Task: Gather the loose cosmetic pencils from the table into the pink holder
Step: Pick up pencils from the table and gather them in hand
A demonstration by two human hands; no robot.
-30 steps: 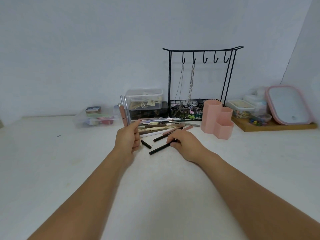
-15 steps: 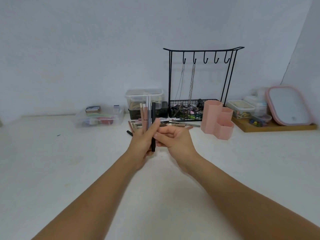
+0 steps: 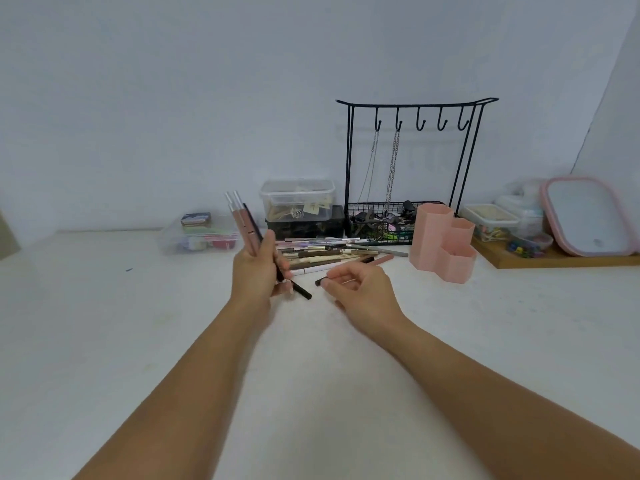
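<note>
The left hand [image 3: 254, 271] is raised over the white bench [image 3: 104, 323], its fingers curled round a bundle of pencils [image 3: 242, 220]: pink ones with silver tips stick up and lean left, and a black one pokes out low to the right. The right hand [image 3: 360, 289] is just right of it, apart from it, fingers curled with the tips pinching one end of a dark pencil [image 3: 320, 282]; most of that pencil is hidden behind the hand.

Just beyond both hands lies the pile [image 3: 332, 251] of loose pencils, spread flat on the bench and pointing mostly left to right. The pink holder [image 3: 441, 242] stands to the right of the pile, near its end.

Farther back stand a black wire rack [image 3: 412, 168] with chains hanging from its hooks, and clear boxes [image 3: 298, 199] to its left. At the far right, a pink-rimmed lid [image 3: 588, 216] leans on a wooden tray [image 3: 554, 259].
</note>
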